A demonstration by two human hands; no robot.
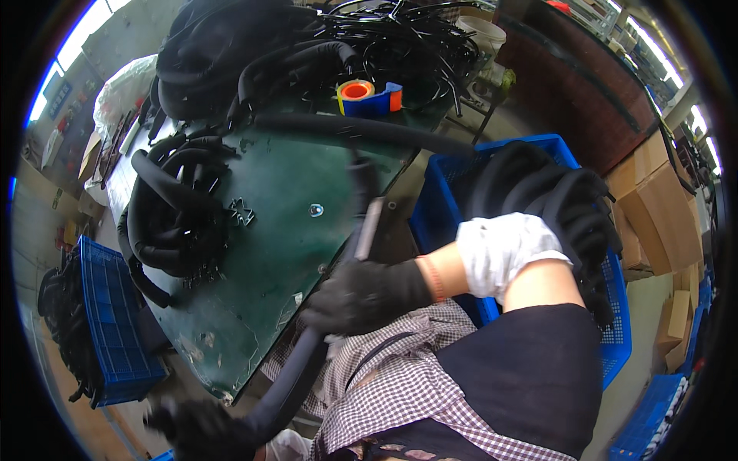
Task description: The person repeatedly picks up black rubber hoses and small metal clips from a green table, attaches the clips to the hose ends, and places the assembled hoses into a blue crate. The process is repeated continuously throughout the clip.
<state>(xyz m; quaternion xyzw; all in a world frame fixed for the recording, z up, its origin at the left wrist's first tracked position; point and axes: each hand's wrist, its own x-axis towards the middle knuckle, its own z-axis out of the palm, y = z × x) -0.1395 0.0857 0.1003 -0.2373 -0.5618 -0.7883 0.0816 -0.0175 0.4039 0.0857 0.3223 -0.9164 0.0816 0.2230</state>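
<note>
My left hand (201, 430), in a black glove and smeared by motion, is closed around the lower end of a black foam-covered tube (290, 376). My right hand (369, 298), gloved too, grips the same tube higher up, in front of my checked apron (392, 384). A flat silver-grey strip (370, 229) sticks up from the right fist; whether it is a blade or another tool I cannot tell. Beyond that fist the tube runs on over the table's edge, blurred, near a long foam tube (361, 132) lying across the table.
The green table (277, 269) bears coiled foam tubes (177, 207), small metal clips (241, 211), a tape roll (357, 92) and thin black tubing (407, 38). A blue crate (619, 330) of foam tubes stands at my right, another blue crate (119, 330) at left. Cardboard boxes (653, 200) are far right.
</note>
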